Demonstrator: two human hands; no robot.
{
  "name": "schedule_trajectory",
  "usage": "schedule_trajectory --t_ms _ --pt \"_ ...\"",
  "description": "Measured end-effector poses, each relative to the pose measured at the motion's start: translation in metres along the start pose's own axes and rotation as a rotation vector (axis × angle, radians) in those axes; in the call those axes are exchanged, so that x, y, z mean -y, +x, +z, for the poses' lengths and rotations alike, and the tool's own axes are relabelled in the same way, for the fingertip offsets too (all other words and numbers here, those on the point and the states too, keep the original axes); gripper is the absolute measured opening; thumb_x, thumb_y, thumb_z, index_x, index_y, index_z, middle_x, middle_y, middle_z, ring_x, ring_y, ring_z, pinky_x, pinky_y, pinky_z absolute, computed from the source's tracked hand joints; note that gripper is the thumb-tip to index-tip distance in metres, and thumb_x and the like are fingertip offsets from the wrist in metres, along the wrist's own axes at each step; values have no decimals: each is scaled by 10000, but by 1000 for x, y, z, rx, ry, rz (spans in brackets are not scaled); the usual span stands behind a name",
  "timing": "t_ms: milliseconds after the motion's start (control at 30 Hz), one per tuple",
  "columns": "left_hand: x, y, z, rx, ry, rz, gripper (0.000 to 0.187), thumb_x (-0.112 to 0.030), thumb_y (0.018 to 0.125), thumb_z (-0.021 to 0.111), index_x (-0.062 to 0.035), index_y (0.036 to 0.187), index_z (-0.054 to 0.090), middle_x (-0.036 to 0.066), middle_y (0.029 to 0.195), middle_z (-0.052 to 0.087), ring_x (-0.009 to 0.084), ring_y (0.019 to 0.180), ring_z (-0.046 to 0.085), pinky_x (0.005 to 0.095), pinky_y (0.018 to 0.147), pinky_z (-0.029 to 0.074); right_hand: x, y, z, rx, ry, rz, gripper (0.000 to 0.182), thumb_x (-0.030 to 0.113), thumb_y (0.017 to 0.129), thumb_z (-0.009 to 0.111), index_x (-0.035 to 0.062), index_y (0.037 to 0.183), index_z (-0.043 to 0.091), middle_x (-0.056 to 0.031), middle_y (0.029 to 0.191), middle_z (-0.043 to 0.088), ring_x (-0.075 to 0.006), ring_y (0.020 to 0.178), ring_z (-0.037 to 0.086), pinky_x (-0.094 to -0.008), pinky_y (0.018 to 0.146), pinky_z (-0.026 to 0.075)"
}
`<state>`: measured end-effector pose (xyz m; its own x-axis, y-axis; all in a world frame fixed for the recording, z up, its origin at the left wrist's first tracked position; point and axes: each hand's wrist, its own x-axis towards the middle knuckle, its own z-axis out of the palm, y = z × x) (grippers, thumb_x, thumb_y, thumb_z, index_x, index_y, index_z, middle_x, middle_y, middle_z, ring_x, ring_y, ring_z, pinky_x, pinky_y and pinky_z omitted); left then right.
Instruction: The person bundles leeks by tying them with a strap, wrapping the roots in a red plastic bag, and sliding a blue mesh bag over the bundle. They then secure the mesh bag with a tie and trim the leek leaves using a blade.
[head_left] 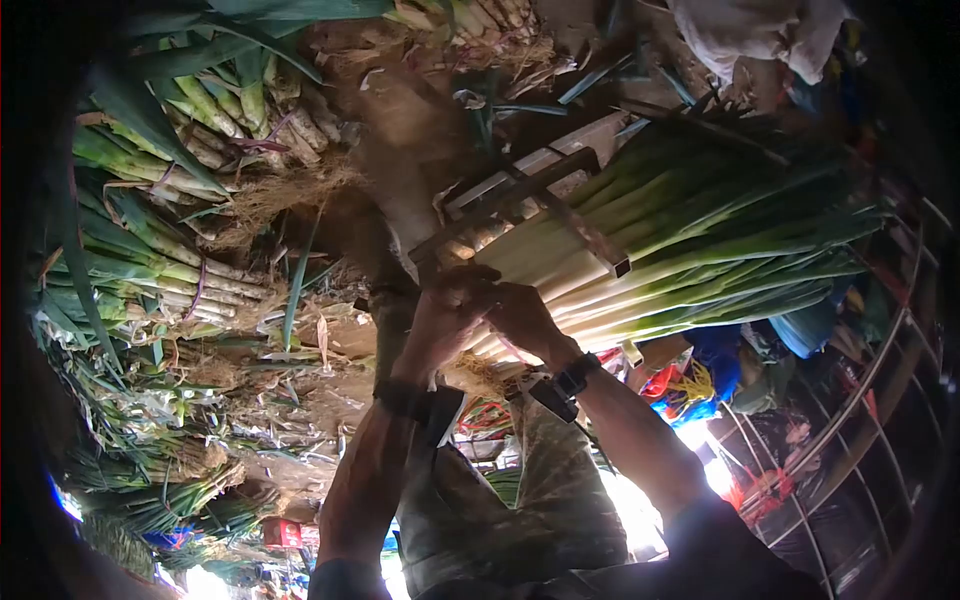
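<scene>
Both hands at the root end of the leek bundle (640, 250): left hand (440, 320) and right hand (525, 315) clenched on it under the wooden frame (520, 195); loose leeks (160, 260) left of it remain unbundled.

I see smooth, waxy leek stalks (640, 250) at two o'clock, a dull wooden frame (520, 195) across them, and matt rumpled white cloth (760, 35) at one o'clock.

head cam | looks forward-down | close on hands (490, 315) | single view
</scene>
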<state>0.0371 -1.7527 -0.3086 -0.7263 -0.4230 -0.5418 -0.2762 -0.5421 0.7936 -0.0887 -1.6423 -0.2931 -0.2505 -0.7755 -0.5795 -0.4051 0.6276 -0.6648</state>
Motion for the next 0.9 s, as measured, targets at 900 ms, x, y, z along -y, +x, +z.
schedule_trajectory --t_ms 900 --pt "18 27 -26 331 661 -157 233 -262 872 675 -76 1004 720 138 967 708 276 875 679 364 786 537 14 13 -5 79 -392 89 206 188 853 640 63 1001 570 -159 876 632 -358 792 651 -468 676 525"
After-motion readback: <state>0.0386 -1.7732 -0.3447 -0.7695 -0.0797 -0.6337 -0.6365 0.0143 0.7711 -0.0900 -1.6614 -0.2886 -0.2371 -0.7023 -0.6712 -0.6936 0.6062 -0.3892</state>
